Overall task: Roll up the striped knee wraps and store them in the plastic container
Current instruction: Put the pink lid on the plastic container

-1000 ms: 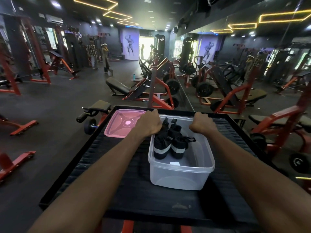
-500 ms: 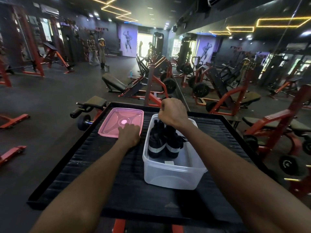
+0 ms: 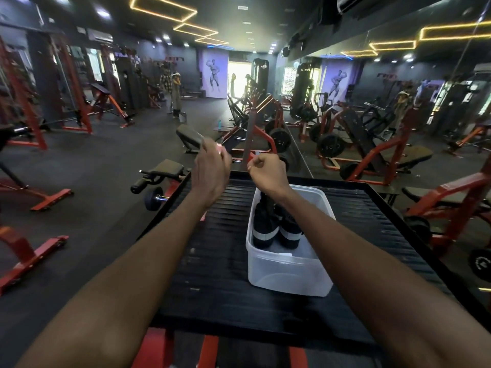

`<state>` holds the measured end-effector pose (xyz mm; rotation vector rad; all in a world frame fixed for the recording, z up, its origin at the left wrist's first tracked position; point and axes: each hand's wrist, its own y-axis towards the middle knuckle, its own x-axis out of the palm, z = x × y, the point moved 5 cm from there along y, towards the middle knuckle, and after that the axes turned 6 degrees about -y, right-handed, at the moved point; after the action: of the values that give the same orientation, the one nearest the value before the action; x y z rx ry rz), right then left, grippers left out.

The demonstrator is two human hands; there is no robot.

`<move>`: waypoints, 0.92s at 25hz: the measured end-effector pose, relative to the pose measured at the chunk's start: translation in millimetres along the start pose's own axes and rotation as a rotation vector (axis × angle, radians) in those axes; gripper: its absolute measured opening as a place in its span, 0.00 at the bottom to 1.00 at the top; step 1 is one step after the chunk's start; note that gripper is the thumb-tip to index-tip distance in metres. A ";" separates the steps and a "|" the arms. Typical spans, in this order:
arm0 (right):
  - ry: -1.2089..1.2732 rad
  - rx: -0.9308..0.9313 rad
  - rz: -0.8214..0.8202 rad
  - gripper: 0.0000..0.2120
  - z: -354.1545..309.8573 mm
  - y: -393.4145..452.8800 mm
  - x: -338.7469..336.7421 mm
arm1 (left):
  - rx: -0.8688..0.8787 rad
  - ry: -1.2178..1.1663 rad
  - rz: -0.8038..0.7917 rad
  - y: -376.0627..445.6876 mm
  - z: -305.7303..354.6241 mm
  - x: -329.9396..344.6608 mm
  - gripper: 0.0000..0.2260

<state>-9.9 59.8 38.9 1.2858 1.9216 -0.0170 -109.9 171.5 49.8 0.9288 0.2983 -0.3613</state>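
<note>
Our left hand (image 3: pixel 211 171) gripping the pink lid (image 3: pixel 220 149), right hand (image 3: pixel 267 172) fisted, empty, above the container (image 3: pixel 289 272) of rolled wraps (image 3: pixel 276 229).

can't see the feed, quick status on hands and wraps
Left hand lifting pink lid, blurred. Right hand curled, empty. Both knee wraps rolled inside container.

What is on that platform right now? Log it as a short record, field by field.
surface: black ribbed platform, bears the container
container: clear plastic container, no lid on it
wraps: two rolled knee wraps, upright inside the container
lid: pink lid, blurred, raised in the left hand
right hand: raised above the container, fingers curled; whether it holds anything is unclear
</note>
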 end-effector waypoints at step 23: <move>-0.070 0.500 0.099 0.22 54.6 -67.9 -80.2 | -0.705 -0.333 -0.233 -47.6 40.9 1.2 0.20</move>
<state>-17.1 -57.5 24.6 1.6765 1.8536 -0.5134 -125.3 111.8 38.1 0.1338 0.2028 -0.5682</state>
